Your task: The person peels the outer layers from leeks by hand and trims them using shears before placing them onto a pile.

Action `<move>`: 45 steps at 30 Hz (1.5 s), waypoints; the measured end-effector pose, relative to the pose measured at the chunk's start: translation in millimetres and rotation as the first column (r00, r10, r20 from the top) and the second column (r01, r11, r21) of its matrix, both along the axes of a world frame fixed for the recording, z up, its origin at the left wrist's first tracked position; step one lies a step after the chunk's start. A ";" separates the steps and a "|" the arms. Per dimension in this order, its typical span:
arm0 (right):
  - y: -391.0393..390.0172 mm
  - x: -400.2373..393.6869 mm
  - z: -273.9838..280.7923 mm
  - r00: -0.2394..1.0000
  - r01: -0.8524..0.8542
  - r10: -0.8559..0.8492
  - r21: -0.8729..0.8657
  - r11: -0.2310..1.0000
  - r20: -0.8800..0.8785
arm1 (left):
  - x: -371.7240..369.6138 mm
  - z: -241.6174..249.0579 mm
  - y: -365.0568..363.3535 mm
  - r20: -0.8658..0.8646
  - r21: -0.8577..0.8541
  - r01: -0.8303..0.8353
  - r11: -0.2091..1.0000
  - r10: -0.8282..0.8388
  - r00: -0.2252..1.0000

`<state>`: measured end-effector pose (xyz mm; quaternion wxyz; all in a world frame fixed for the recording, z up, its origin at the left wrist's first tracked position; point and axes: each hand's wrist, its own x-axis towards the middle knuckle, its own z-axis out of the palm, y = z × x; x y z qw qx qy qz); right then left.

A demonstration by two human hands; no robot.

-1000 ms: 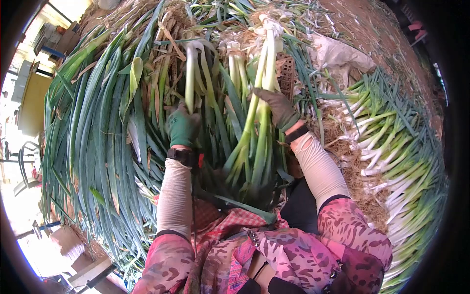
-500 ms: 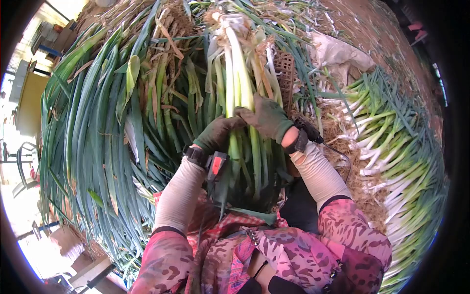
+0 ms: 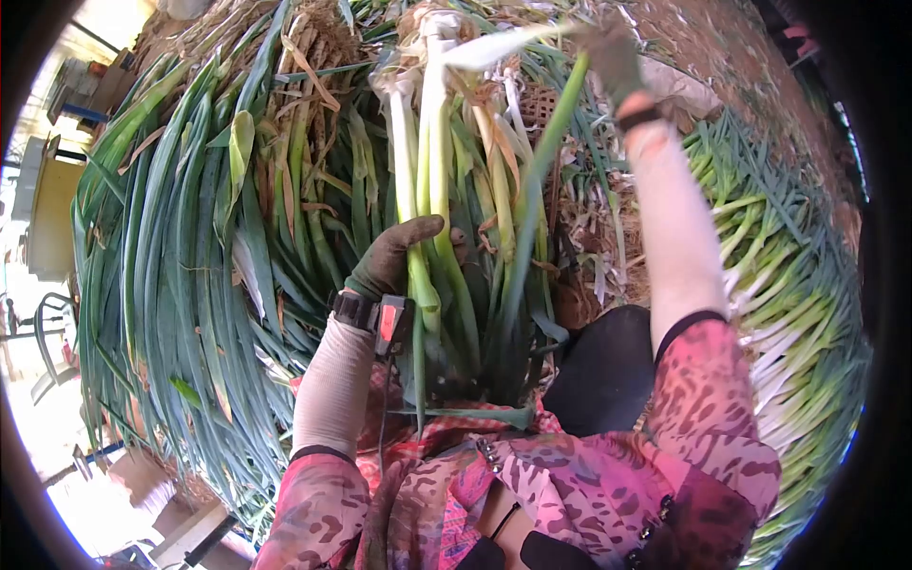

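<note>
Your gloved left hand (image 3: 394, 256) is gripping a bunch of green onions (image 3: 432, 237) standing upright in front of you, fingers wrapping round the pale stalks, the white root ends pointing up and away. Your right hand (image 3: 608, 52) is reaching high, arm stretched out, pinching a single long leaf (image 3: 541, 161) that is running from the glove down into the bunch. A big heap of untrimmed onions (image 3: 180, 247) is lying to your left, leaves trailing toward you. To your right, a pile of cleaned onions (image 3: 779, 285) is resting on straw, well apart from the bunch you are holding
</note>
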<state>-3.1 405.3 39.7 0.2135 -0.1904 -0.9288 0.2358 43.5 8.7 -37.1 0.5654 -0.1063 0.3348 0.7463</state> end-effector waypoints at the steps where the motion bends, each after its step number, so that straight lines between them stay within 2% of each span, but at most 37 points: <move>1: 22.6 -10.3 18.7 0.980 0.181 -0.176 0.059 0.982 -0.089 | 0.9 1.6 -0.8 -0.024 -0.029 0.005 1.000 -0.006 1.000; 2: 26.5 -10.6 41.1 0.950 0.299 -0.276 0.169 0.939 -0.143 | -0.3 3.2 -0.9 -0.051 -0.054 0.008 0.998 -0.010 0.999; 3: 22.4 -12.5 40.9 0.942 0.317 -0.239 0.381 0.869 -0.237 | -0.5 1.8 1.1 -0.032 -0.144 0.010 0.989 -0.015 0.999; 5: 0.5 -8.7 30.7 0.919 0.365 -0.100 0.725 0.584 -0.382 | 1.1 3.4 7.1 -0.096 -0.165 0.004 0.986 -0.021 0.995; 6: -45.4 12.7 23.0 0.949 0.279 -0.085 0.682 0.676 -0.304 | 0.8 4.9 10.8 -0.132 -0.175 0.002 0.985 -0.025 0.991; 7: -79.0 33.5 1.8 0.991 0.130 -0.116 0.624 0.770 -0.063 | 0.8 6.0 13.3 -0.141 -0.155 -0.002 0.988 -0.020 0.990; 8: -114.2 52.5 -29.9 0.988 0.139 -0.150 0.554 0.821 -0.026 | 0.5 6.4 15.5 -0.150 -0.136 -0.006 0.991 -0.014 0.989; 9: -134.4 70.8 -65.0 0.957 -0.012 -0.094 0.362 0.932 0.273 | -1.1 6.7 17.5 -0.162 -0.117 -0.012 0.993 -0.007 0.987; 10: -154.8 88.7 -99.6 0.820 -0.071 0.005 0.093 0.993 0.572 | 0.0 6.1 19.0 -0.168 -0.103 -0.013 0.995 -0.005 0.986; 11: -175.1 106.6 -134.0 0.625 -0.031 0.111 -0.117 0.993 0.773 | 2.7 10.2 20.1 -0.138 -0.117 -0.035 0.993 0.018 0.990; 14: -177.7 104.6 -131.0 0.695 -0.001 0.048 -0.066 0.998 0.717 | 3.9 14.5 18.0 -0.141 -0.099 0.017 0.995 -0.031 0.990; 17: -148.6 99.1 -127.7 0.851 0.142 -0.043 -0.150 0.978 0.523 | 1.2 0.1 12.2 -0.155 -0.146 0.012 0.989 -0.035 0.987; 18: -135.7 96.9 -117.9 0.928 0.038 0.075 -0.295 0.955 0.364 | -2.7 -19.8 7.8 -0.320 -0.153 0.028 0.988 -0.076 0.944; 19: -126.5 99.1 -94.8 0.964 0.002 0.181 -0.687 0.726 0.194 | -6.6 -47.4 3.4 -0.472 -0.162 0.043 0.986 -0.116 0.874; 20: -121.0 100.8 -76.9 0.980 -0.076 0.198 -0.933 0.353 -0.005 | -6.2 -51.6 3.3 -0.643 -0.198 0.066 0.978 -0.181 0.744; 21: -123.8 100.8 -77.4 0.984 -0.039 0.178 -0.936 0.349 0.026 | -5.9 -55.3 3.3 -0.781 -0.240 0.060 0.969 -0.230 0.580; 22: -129.9 101.2 -83.5 0.987 -0.003 0.154 -0.939 0.343 0.053 | -2.4 -43.6 4.0 -0.890 -0.308 0.045 0.950 -0.304 0.338; 23: -131.2 101.6 -96.2 0.989 0.034 0.127 -0.942 0.334 0.081 | 1.1 -33.7 5.5 -0.927 -0.368 0.014 0.930 -0.368 0.071; 25: -134.0 103.2 -168.7 0.938 -0.290 0.340 -0.697 0.656 -0.070 | 9.7 -23.5 21.4 -0.789 -0.324 0.040 0.945 -0.293 0.540; 26: -149.9 110.5 -141.2 0.868 -0.399 0.494 -0.521 0.755 0.051 | 9.1 -37.9 22.7 -0.763 -0.278 0.059 0.959 -0.258 0.592; 28: -162.8 104.9 -118.2 0.908 -0.271 0.415 -0.668 0.693 0.063 | 8.9 -49.6 26.8 -0.696 -0.184 0.087 0.979 -0.193 0.692; 29: -165.6 105.4 -111.9 0.922 -0.203 0.378 -0.735 0.647 0.078 | 12.4 -46.6 24.0 -0.723 -0.166 0.074 0.983 -0.172 0.669; 31: -162.8 108.1 -101.2 0.897 -0.227 0.420 -0.671 0.706 0.138 | 17.4 -21.0 25.0 -0.588 -0.135 0.068 0.989 -0.135 0.798; 32: -161.1 108.7 -98.8 0.884 -0.242 0.437 -0.634 0.735 0.168 | 19.3 -13.9 29.2 -0.397 -0.120 0.068 0.990 -0.110 0.911; 33: -167.3 111.0 -99.4 0.931 -0.150 0.353 -0.785 0.601 0.092 | 20.8 -7.1 32.4 -0.184 -0.105 0.064 0.992 -0.083 0.979; 36: -166.3 126.8 -93.7 0.922 -0.169 0.381 -0.958 0.230 -0.071 | 24.0 11.8 29.6 -0.175 -0.060 0.011 0.998 -0.022 0.984; 37: -162.3 127.3 -100.3 0.889 -0.184 0.437 -0.981 0.063 -0.138 | 25.3 12.3 27.6 -0.205 -0.018 -0.002 1.000 -0.002 0.979; 38: -154.8 124.5 -109.8 0.837 -0.222 0.504 -0.974 -0.039 -0.211 | 25.2 3.1 26.8 -0.187 0.023 0.000 1.000 0.004 0.982; 39: -150.1 120.2 -111.1 0.777 -0.251 0.560 -0.957 -0.144 -0.288 | 26.3 5.6 24.3 -0.206 -0.015 0.006 1.000 -0.009 0.978; 41: -148.1 123.8 -114.6 0.874 -0.237 0.434 -0.971 -0.008 -0.217 | 26.0 9.0 17.7 -0.227 -0.071 0.042 0.997 -0.057 0.972; 42: -138.8 122.3 -108.2 0.894 -0.350 0.434 -0.776 0.526 -0.108 | 25.0 9.2 14.8 -0.226 -0.086 0.074 0.993 -0.092 0.970; 43: -125.9 119.0 -104.5 0.945 -0.312 0.311 -0.543 0.780 -0.097 | 24.9 9.5 13.8 -0.224 -0.101 0.108 0.989 -0.129 0.966; 44: -113.0 115.6 -100.8 0.987 -0.151 0.132 -0.268 0.952 -0.089 | 26.8 10.2 13.7 -0.217 -0.106 0.120 0.987 -0.141 0.966; 45: -101.9 111.7 -98.3 0.980 0.071 -0.112 -0.237 0.969 -0.167 | 29.5 11.5 13.3 -0.211 -0.110 0.131 0.985 -0.152 0.966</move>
